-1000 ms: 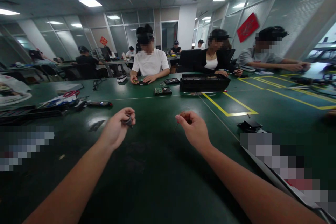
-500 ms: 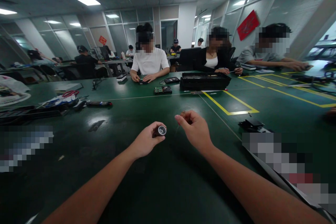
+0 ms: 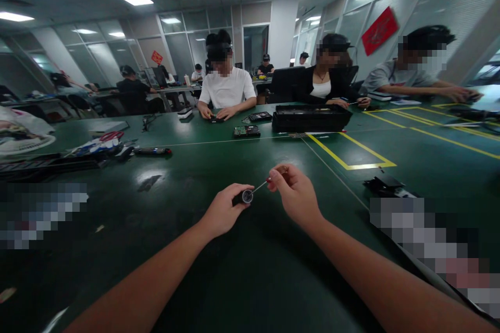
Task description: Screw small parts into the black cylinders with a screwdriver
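Observation:
My left hand [image 3: 223,212] is closed around a short black cylinder [image 3: 247,196], whose round, silver-rimmed end faces me. Its kind is not clear; it could be a flashlight body. In my right hand [image 3: 297,196] is a screwdriver [image 3: 261,186] with a thin metal shaft and a brownish handle, partly covered by my fingers. The shaft slants down to the left and its tip reaches the open end of the cylinder. Whether the tip sits inside or just at the rim cannot be made out. Both hands are above the green tabletop [image 3: 250,270].
At left lie a black marker-like tool [image 3: 153,151] and a heap of tools with red-handled scissors [image 3: 112,136]. Ahead are a circuit board [image 3: 247,131] and a long black box [image 3: 311,118]. A black device [image 3: 386,186] lies at right. Several people sit across the table.
The screwdriver has swung so that its shaft now meets the cylinder's end; before, it pointed down beside it. The whole view has shifted slightly.

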A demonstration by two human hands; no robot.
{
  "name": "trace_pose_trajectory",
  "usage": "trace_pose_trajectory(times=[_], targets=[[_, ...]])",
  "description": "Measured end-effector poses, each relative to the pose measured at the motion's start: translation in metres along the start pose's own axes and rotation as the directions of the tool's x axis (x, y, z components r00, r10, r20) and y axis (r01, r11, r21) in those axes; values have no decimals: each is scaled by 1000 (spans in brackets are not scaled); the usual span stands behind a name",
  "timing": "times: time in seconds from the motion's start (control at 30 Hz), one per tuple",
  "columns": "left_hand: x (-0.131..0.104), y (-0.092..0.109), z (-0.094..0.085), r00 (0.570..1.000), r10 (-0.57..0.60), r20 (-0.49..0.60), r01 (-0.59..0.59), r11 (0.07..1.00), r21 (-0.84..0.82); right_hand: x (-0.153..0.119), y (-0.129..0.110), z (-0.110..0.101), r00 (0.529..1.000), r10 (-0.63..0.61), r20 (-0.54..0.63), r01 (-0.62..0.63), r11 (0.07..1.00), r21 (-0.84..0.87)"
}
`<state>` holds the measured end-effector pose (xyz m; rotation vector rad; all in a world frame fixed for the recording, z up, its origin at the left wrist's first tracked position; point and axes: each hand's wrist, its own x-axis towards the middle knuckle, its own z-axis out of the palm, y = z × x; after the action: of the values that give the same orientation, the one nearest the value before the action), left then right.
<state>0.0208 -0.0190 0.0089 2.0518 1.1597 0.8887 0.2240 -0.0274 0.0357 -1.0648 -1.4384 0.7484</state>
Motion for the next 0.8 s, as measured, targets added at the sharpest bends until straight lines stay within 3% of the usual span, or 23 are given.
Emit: trace_pose_trajectory(times=[0.3,0.8], targets=[[-1,-2,-4,998,-45,-44,44,999,-7,1,-3,0,997,79,-26,-79,997,-1],[0,-3,-7,994,-19,-109,21,1000,14,0,-5,-3,990,76,-122,-105,962,-252]])
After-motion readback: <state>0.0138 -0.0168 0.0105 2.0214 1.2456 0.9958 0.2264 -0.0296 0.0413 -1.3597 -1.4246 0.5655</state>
